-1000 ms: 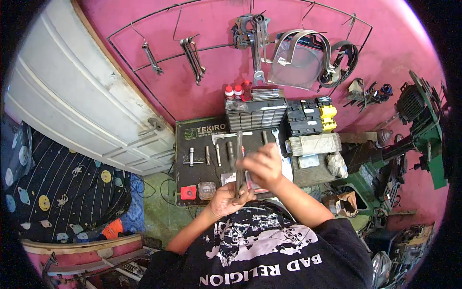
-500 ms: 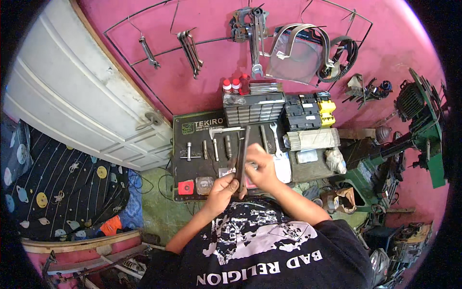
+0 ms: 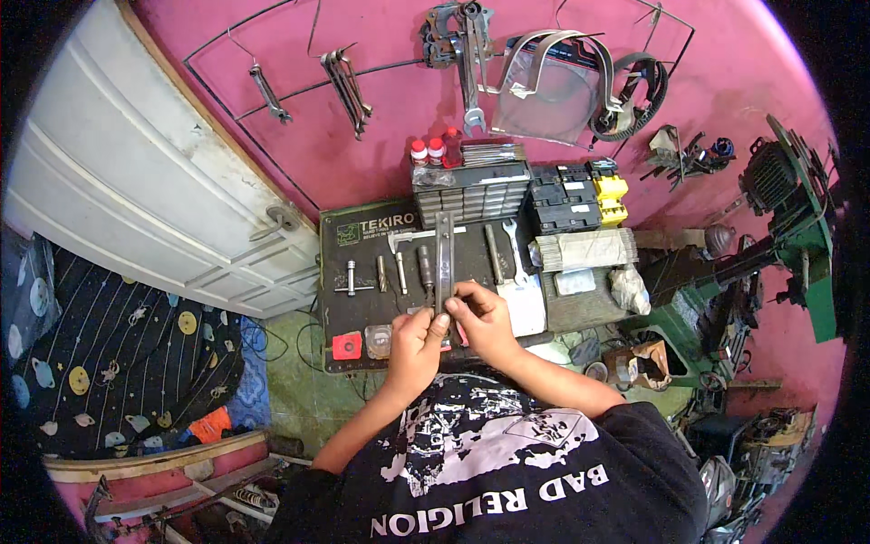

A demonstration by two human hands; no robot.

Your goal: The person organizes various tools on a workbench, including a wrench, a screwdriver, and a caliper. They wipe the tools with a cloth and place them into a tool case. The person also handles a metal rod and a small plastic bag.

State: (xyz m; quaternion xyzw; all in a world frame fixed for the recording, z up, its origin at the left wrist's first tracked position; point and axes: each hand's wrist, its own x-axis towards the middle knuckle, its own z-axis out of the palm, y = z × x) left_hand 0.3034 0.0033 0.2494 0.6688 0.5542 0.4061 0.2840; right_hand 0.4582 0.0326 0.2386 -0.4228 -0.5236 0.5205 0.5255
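A long, narrow grey metal bar (image 3: 444, 258) stands out away from me over the mat, with both hands closed on its near end. My left hand (image 3: 416, 348) grips it from the left side, thumb on top. From the right, my right hand (image 3: 484, 319) pinches it, the two thumbs almost meeting. What kind of tool the bar is I cannot make out. Beyond the hands on the dark mat (image 3: 349, 304) lie a T-handle tool (image 3: 352, 279), a vernier caliper (image 3: 412, 235), a drill bit (image 3: 381, 274), a dark cylindrical tool (image 3: 425, 269) and an open-end wrench (image 3: 515, 249).
Near the mat's front edge sit a red square case (image 3: 347, 345) and a clear box (image 3: 378, 342). A drawer cabinet (image 3: 473, 195) and black-and-yellow bins (image 3: 566, 199) stand behind. A green machine (image 3: 793, 236) is at right, a white door (image 3: 145, 172) at left. Wrenches hang on the wall.
The bar has swung from a steep tilt with its edge toward me to lying more face-up. My right hand has come down and closed on its near end beside my left hand.
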